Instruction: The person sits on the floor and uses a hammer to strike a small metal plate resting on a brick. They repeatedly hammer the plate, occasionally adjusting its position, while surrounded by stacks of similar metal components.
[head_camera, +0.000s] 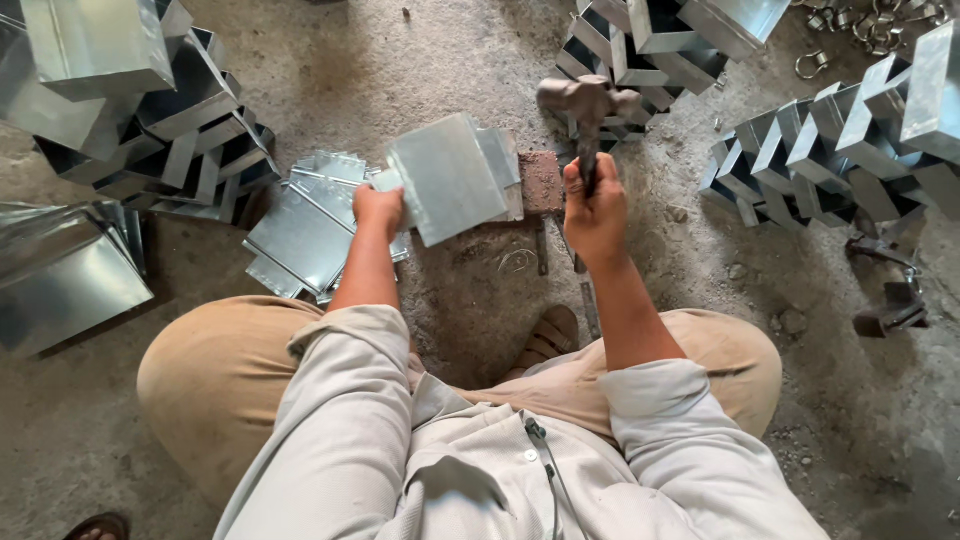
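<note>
Left hand (378, 208) grips the thin folded grey sheet-metal piece (450, 178) by its left edge over the rusty block (541, 182)—light, stiff, likely sharp-edged; right hand (595, 205) clenches the heavy dark steel hammer (587, 100) low on its handle.

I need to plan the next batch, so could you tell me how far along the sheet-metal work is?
Done: folded boxes are stacked at both sides. In hand: the left hand steadies a folded sheet piece on the block, and the right hand holds a raised hammer. Left: a pile of flat blanks.
</note>
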